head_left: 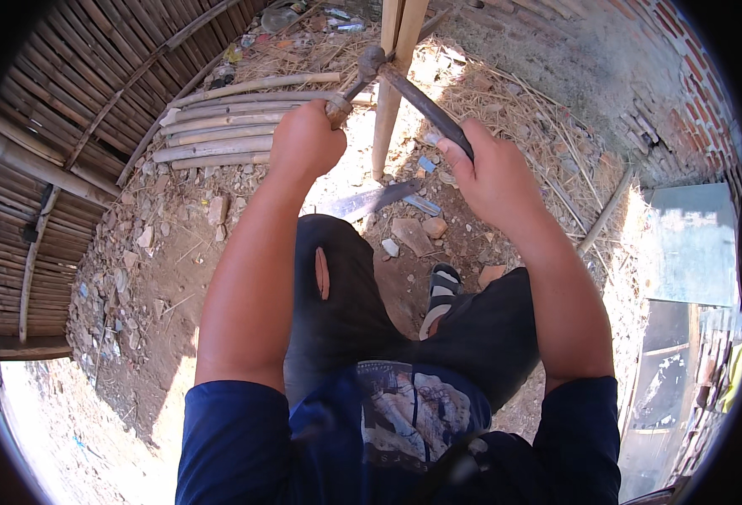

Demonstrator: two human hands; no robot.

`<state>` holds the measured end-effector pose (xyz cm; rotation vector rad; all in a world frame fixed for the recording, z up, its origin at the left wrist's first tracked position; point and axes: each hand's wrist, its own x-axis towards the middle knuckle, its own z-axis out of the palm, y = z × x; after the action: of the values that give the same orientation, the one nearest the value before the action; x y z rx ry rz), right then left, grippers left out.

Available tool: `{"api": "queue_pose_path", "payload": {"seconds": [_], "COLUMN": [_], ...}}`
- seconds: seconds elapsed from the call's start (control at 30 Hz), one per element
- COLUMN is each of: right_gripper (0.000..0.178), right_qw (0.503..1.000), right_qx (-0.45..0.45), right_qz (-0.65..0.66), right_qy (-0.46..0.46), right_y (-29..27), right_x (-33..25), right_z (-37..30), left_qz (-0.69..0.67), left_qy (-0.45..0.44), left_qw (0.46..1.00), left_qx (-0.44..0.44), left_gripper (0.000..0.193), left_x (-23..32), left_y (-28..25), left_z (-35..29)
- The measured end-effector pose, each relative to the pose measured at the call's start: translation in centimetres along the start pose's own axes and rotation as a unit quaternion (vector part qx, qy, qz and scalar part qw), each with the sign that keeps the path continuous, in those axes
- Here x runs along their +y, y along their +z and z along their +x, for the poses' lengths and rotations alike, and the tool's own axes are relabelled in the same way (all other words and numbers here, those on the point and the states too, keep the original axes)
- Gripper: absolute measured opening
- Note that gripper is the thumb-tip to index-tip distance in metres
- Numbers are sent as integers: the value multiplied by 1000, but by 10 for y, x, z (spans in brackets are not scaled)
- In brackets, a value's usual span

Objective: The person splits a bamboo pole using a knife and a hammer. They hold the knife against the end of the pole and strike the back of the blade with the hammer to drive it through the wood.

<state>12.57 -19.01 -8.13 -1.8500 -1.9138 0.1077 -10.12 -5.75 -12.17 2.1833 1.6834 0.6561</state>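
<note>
My right hand [497, 172] is closed round the dark handle of a hammer [425, 105], whose rounded head overlaps an upright pale wooden or bamboo pole [386, 126]. A dark line runs down the pole's upper part. In my left hand [308, 143] I grip a wooden-handled metal tool [354, 89]. Its dark metal part points up toward the pole and passes behind or against the hammer head, so its far end is hidden. Whether hammer and tool touch, I cannot tell. Below the pole, a flat metal blade [358, 204] lies on the ground near my knee.
Several cut bamboo poles [219, 135] lie at the far left beside a slatted bamboo wall [59, 126]. Stones [413, 236], straw and litter cover the ground. A worn brick wall [573, 84] rises at right, with a pale panel [691, 244] nearer me.
</note>
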Motion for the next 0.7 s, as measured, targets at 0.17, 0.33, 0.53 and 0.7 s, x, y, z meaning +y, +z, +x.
{"api": "queue_pose_path", "payload": {"seconds": [0.17, 0.33, 0.53, 0.7], "right_gripper": [38, 37, 34, 34], "right_qw": [984, 996, 994, 978], "right_qx": [152, 88, 91, 182], "right_qz": [82, -33, 60, 93], "right_qy": [-31, -5, -18, -47], "right_y": [-29, 16, -17, 2], "right_x": [-15, 12, -14, -9], "right_z": [8, 5, 11, 4], "left_qz": [4, -10, 5, -8], "left_qy": [-19, -10, -12, -20], "left_qw": [1000, 1000, 1000, 1000], "left_qx": [-17, -14, 17, 14], "left_gripper": [32, 32, 31, 29], "left_x": [-3, 4, -6, -4], "left_y": [-3, -3, 3, 3], "left_z": [-6, -4, -9, -8]}}
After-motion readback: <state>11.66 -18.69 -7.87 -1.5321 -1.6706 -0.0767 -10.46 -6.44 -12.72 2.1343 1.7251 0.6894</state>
